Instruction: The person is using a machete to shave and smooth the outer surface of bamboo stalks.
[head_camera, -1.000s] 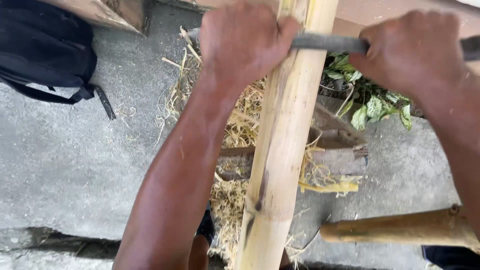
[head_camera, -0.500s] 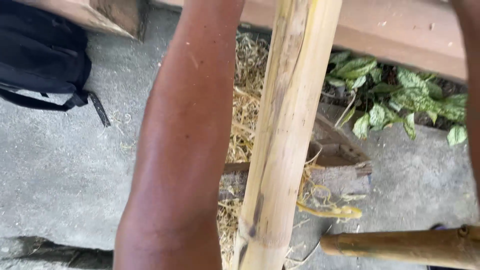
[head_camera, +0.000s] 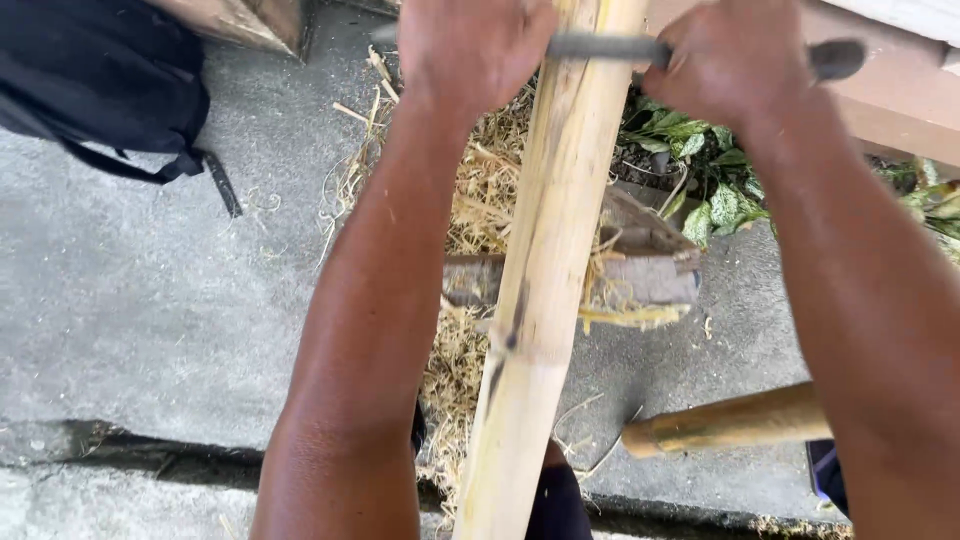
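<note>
The person seems to be scraping the skin off a pale bamboo pole, which runs from the bottom edge of the view up to the top, over a heap of dry shavings on the concrete floor. The left hand and right hand are both clenched on the two ends of a dark metal blade lying across the pole. Both forearms reach forward, and I judge the next stroke needs even pressure on both sides.
</note>
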